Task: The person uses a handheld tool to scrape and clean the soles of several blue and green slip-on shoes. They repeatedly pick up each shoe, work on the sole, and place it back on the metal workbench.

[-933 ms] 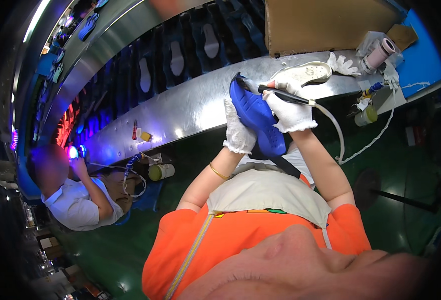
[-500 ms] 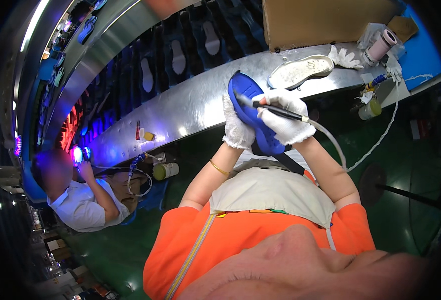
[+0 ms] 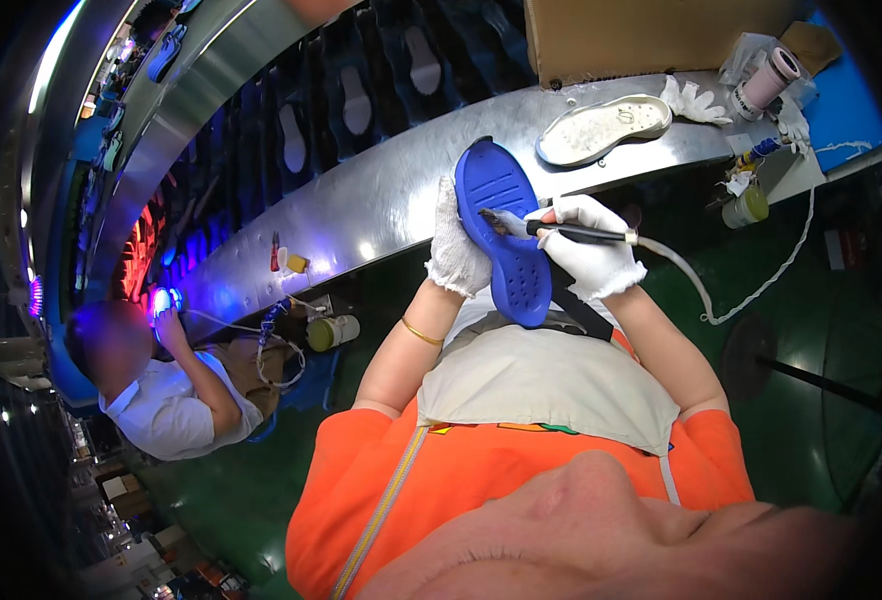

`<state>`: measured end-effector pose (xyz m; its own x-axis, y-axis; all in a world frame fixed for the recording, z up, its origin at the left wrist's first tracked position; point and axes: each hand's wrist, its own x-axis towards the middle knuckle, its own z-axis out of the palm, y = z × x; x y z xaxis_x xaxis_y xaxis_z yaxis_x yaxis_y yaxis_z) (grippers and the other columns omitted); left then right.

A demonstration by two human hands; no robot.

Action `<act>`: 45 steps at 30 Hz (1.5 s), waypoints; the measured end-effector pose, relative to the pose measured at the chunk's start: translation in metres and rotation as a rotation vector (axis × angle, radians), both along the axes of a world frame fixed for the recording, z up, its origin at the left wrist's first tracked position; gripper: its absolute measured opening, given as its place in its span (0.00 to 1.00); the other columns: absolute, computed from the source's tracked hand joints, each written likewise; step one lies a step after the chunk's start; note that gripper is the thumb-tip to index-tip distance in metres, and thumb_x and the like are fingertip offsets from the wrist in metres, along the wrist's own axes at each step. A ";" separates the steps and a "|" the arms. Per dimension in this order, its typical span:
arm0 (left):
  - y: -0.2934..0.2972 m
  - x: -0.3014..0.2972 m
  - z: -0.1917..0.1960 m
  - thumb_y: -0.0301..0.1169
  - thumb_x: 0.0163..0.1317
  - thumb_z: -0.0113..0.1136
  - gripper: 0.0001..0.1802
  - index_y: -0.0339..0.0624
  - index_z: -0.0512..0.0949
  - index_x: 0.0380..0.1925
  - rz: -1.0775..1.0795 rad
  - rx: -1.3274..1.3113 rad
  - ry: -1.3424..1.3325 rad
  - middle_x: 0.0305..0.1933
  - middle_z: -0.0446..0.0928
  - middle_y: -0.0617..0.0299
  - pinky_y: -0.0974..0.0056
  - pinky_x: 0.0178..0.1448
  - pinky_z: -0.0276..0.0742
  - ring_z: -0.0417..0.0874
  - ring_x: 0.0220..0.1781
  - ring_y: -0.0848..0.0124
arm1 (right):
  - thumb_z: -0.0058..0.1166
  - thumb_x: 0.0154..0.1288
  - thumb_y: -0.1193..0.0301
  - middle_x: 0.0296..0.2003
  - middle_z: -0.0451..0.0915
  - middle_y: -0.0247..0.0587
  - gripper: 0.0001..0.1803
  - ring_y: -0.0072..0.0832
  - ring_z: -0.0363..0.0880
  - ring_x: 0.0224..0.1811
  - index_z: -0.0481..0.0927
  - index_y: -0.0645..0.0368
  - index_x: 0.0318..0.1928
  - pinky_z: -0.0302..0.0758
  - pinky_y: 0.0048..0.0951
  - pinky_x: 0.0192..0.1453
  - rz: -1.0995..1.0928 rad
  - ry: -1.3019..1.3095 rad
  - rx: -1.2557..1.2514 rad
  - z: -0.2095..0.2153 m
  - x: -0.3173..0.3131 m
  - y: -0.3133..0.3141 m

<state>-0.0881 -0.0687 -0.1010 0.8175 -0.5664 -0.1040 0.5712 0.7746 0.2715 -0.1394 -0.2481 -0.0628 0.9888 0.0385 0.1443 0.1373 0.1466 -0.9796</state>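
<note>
My left hand [image 3: 458, 248], in a white knit glove, grips the left edge of a blue shoe sole [image 3: 523, 290]. The sole is tilted up in front of my apron, with its grooved and dimpled face in view. In my gloved right hand [image 3: 601, 268] is a black-handled brush [image 3: 573, 231], held like a pen. Its bristles touch the middle of the sole. From the handle's end a pale hose [image 3: 683, 268] curves off to the right.
On the metal ledge [image 3: 391, 205] lie a white shoe sole [image 3: 601, 130] and a loose white glove [image 3: 696, 100]. Beyond runs a dark conveyor with several soles. A cardboard box [image 3: 651, 40] stands behind. A co-worker [image 3: 176, 400] sits at left.
The blue sole has swung more upright, showing more of its face. The brush tip has moved down the sole to its middle. My right hand has shifted slightly right, my left slightly left.
</note>
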 end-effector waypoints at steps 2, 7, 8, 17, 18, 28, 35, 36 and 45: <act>-0.001 -0.001 -0.001 0.65 0.61 0.36 0.38 0.44 0.70 0.54 -0.061 -0.033 -0.041 0.50 0.76 0.52 0.54 0.57 0.75 0.77 0.51 0.57 | 0.60 0.50 0.83 0.33 0.81 0.39 0.10 0.21 0.79 0.37 0.77 0.62 0.35 0.77 0.24 0.44 0.000 -0.154 -0.100 -0.001 -0.009 0.002; -0.012 -0.022 0.035 0.71 0.58 0.32 0.46 0.43 0.64 0.60 -0.054 0.256 -0.093 0.56 0.72 0.50 0.52 0.60 0.72 0.75 0.54 0.56 | 0.58 0.56 0.79 0.35 0.81 0.39 0.07 0.20 0.79 0.36 0.76 0.63 0.35 0.77 0.23 0.43 0.106 0.286 0.288 -0.012 -0.012 -0.011; -0.014 -0.030 0.035 0.72 0.56 0.31 0.48 0.42 0.63 0.61 -0.071 0.253 -0.119 0.56 0.72 0.50 0.52 0.61 0.71 0.75 0.55 0.56 | 0.58 0.57 0.78 0.35 0.81 0.41 0.06 0.21 0.79 0.35 0.76 0.63 0.35 0.76 0.23 0.43 0.050 0.294 0.303 -0.014 -0.014 -0.014; -0.022 -0.020 0.023 0.76 0.51 0.21 0.54 0.41 0.66 0.58 0.035 0.379 -0.112 0.54 0.74 0.50 0.56 0.57 0.74 0.78 0.51 0.58 | 0.59 0.56 0.80 0.34 0.82 0.39 0.05 0.19 0.79 0.36 0.77 0.62 0.34 0.77 0.23 0.43 0.090 0.213 0.268 -0.013 -0.005 -0.011; -0.024 -0.015 0.022 0.76 0.52 0.24 0.52 0.42 0.66 0.59 0.086 0.316 -0.121 0.53 0.74 0.50 0.54 0.56 0.75 0.78 0.50 0.57 | 0.59 0.56 0.80 0.34 0.82 0.39 0.05 0.19 0.78 0.34 0.77 0.62 0.35 0.77 0.23 0.42 0.086 0.252 0.360 -0.012 -0.001 -0.011; -0.013 0.025 0.020 0.78 0.49 0.26 0.53 0.48 0.63 0.62 0.341 0.171 -0.133 0.54 0.74 0.54 0.51 0.56 0.75 0.77 0.51 0.57 | 0.57 0.57 0.80 0.34 0.82 0.41 0.04 0.19 0.78 0.33 0.80 0.63 0.34 0.77 0.23 0.40 0.094 0.126 0.359 0.005 0.012 0.000; -0.012 0.042 0.029 0.81 0.43 0.32 0.60 0.39 0.64 0.61 0.267 -0.001 -0.360 0.56 0.73 0.47 0.45 0.60 0.72 0.78 0.51 0.52 | 0.59 0.56 0.80 0.31 0.78 0.35 0.06 0.20 0.76 0.31 0.77 0.60 0.33 0.75 0.22 0.38 0.140 0.047 0.247 0.013 0.010 0.008; -0.013 0.042 0.033 0.81 0.42 0.33 0.61 0.38 0.64 0.61 0.263 -0.034 -0.363 0.56 0.73 0.47 0.46 0.59 0.72 0.78 0.51 0.51 | 0.59 0.57 0.80 0.31 0.78 0.36 0.06 0.21 0.76 0.30 0.77 0.59 0.34 0.75 0.23 0.37 0.206 0.204 0.427 0.012 0.014 0.003; -0.003 0.061 0.051 0.81 0.33 0.44 0.65 0.38 0.62 0.61 0.019 -0.027 -0.511 0.55 0.71 0.40 0.45 0.51 0.78 0.78 0.50 0.45 | 0.57 0.60 0.75 0.38 0.79 0.36 0.07 0.23 0.78 0.37 0.77 0.61 0.39 0.75 0.26 0.44 0.245 0.381 0.425 -0.007 0.020 -0.005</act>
